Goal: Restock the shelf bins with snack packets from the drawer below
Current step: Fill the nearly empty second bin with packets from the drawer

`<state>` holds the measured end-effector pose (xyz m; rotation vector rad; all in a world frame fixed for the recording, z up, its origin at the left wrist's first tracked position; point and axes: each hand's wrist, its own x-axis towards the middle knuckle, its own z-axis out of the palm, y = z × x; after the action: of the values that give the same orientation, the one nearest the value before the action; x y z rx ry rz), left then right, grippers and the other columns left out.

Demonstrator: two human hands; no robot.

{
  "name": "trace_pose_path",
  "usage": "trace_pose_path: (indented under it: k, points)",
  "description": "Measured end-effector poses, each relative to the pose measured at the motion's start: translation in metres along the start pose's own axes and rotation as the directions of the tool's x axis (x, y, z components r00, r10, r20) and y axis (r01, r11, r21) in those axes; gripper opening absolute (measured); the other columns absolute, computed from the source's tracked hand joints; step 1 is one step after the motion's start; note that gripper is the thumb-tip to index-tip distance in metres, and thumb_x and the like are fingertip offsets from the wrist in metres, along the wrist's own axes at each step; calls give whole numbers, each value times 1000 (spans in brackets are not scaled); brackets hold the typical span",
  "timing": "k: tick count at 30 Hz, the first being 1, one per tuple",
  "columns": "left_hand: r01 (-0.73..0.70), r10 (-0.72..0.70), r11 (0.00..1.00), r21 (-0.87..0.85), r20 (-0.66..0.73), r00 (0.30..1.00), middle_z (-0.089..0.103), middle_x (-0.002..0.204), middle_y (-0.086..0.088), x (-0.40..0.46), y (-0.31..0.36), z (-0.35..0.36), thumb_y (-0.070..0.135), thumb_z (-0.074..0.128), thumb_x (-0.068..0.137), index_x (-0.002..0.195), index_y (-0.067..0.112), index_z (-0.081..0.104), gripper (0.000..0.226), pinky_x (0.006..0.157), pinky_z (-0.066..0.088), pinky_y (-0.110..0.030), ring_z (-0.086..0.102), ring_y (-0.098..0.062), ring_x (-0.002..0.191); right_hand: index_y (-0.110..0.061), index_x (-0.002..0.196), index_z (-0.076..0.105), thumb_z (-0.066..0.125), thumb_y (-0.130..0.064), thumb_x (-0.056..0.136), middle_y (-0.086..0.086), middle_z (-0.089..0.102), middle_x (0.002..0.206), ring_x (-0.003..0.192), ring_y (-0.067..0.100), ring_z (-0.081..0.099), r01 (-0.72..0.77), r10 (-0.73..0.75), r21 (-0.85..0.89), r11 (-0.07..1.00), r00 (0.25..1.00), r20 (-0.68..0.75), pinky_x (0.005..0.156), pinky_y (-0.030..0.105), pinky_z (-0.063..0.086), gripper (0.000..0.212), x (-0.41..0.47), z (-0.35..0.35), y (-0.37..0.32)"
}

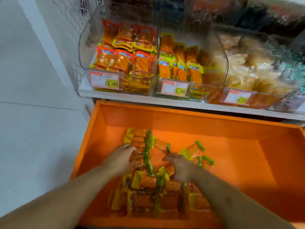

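An orange drawer (239,156) stands pulled out below the shelf. A heap of orange, yellow and green snack packets (148,184) lies on its floor, left of the middle. My left hand (123,160) rests on the heap's left side, fingers curled over some packets. My right hand (180,166) lies on packets at the right side, fingers spread and blurred. Whether either hand grips a packet is unclear. Above, the left clear bin (92,45) holds orange packets and the middle clear bin (214,63) holds yellow-topped orange ones.
A third clear bin (257,66) at the right holds pale brown snacks. All bins stand on a white shelf (115,95) and carry red and yellow price labels. More stock fills a shelf above. A pale tiled floor (33,129) lies to the left.
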<state>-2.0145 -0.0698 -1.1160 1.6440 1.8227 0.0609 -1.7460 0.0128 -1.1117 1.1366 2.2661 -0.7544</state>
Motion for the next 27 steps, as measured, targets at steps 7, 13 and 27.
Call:
trace_pose_path:
  k: [7, 13, 27]
  points:
    - [26, -27, 1000, 9, 120, 992, 44, 157, -7, 35, -18, 42, 42, 61, 99, 154, 20, 42, 62, 119, 32, -34, 41, -27, 145, -32, 146, 46, 79, -20, 77, -1, 41, 153, 147, 28, 35, 17, -3, -203, 979, 998, 68, 121, 49, 34, 78, 42, 41, 31]
    - [51, -60, 996, 69, 134, 989, 51, 139, 6, 43, -23, 55, 48, 60, 90, 140, 37, 52, 51, 109, 40, -45, 47, -27, 131, -32, 129, 59, 76, -32, 83, -1, 50, 135, 131, 24, 40, 33, -35, -268, 963, 999, -2, 107, 42, 44, 50, 47, 39, 31]
    - [145, -139, 969, -202, 42, 989, 68, 115, 3, 39, -3, 35, 23, 68, 97, 107, 25, 55, 16, 78, 50, -30, 65, -18, 101, -25, 71, 52, 83, -21, 86, -9, 55, 73, 65, 8, 51, -120, 202, 516, 848, 974, -105, 60, 29, 41, 34, 40, -3, 10]
